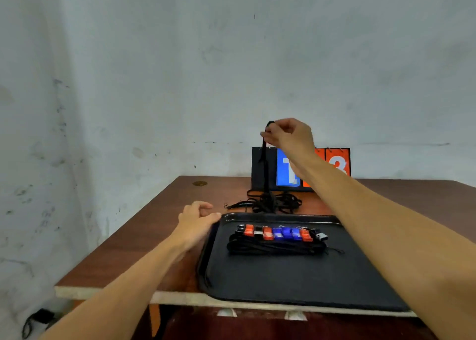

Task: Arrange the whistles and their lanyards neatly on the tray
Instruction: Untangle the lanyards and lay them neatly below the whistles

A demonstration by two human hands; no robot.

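The right hand is raised, its grip pinching the top of 1 black lanyard. This hangs straight down to a tangled pile of black lanyards on the brown wooden table, just behind the black rectangular tray. The left hand sits at the tray's far left corner, its grip loosely curled, holding nothing. On the tray a row of red, blue and black whistles lies against bundled black cords.
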